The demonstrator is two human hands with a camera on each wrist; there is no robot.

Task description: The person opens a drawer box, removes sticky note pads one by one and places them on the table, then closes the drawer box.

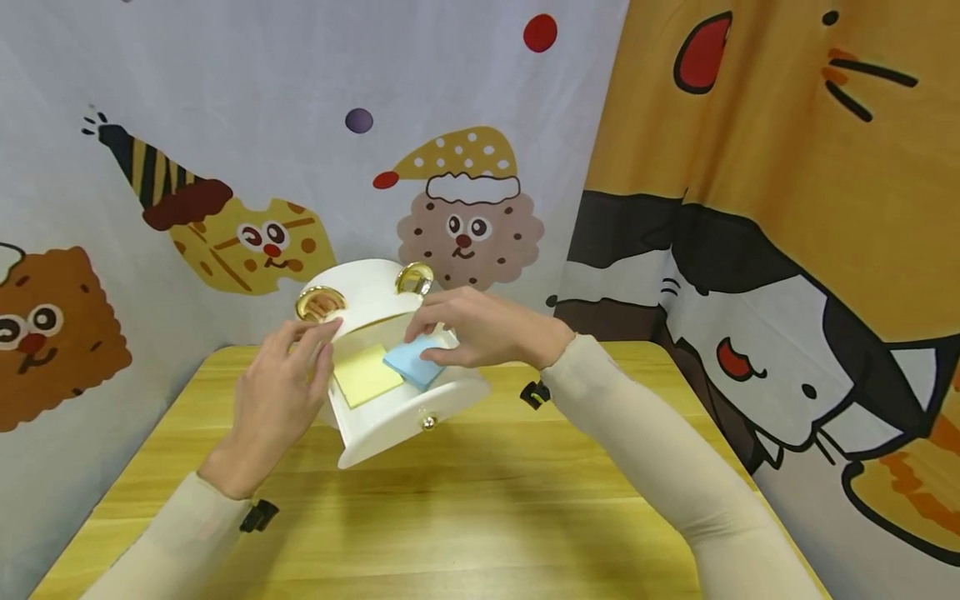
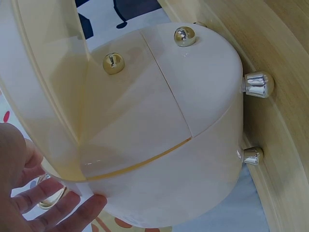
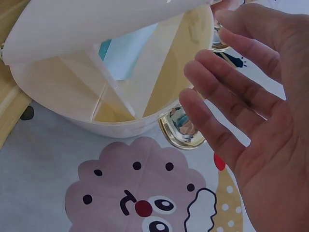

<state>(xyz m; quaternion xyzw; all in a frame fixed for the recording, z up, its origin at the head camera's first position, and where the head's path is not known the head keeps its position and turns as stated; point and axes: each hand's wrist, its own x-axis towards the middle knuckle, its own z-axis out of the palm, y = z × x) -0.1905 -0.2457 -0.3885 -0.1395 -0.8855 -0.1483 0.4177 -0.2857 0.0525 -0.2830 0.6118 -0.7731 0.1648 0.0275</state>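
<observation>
A white rounded box [image 1: 365, 283] stands on the table with its drawer or tray [image 1: 401, 425] pulled out to the front. Inside lie a yellow paper pad [image 1: 363, 379] and, partly over it, a blue paper pad [image 1: 412, 367]. My right hand [image 1: 491, 323] hovers over the blue pad, thumb and fingers apart. In the right wrist view its fingers [image 3: 217, 130] are extended beside the rim, and the blue pad [image 3: 128, 55] shows behind a divider. My left hand [image 1: 281, 379] is at the box's left side, its loosely bent fingers [image 2: 79, 212] right at the white wall [image 2: 169, 179].
Two shiny gold round pieces [image 1: 321, 303] sit on the box top, and a gold knob [image 1: 428, 422] on the drawer front. More gold knobs [image 2: 113, 63] show in the left wrist view. Behind the wooden table [image 1: 480, 517] hang printed cartoon curtains [image 1: 450, 75].
</observation>
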